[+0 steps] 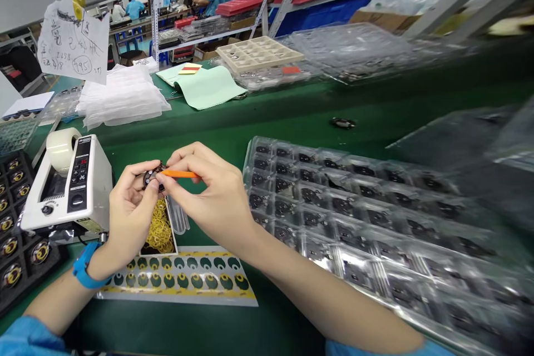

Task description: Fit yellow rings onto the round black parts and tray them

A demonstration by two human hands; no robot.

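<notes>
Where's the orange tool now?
Left of centre in the head view: the orange tool is in the right hand, beside the dark part in the left hand.

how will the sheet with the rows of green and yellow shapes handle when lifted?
The sheet is probably floppy and light, since it looks thin with hardly any visible edge. It may be fiddly to get under, as it lies flat on the green bench. Glossy highlights suggest a somewhat slippery surface.
</notes>
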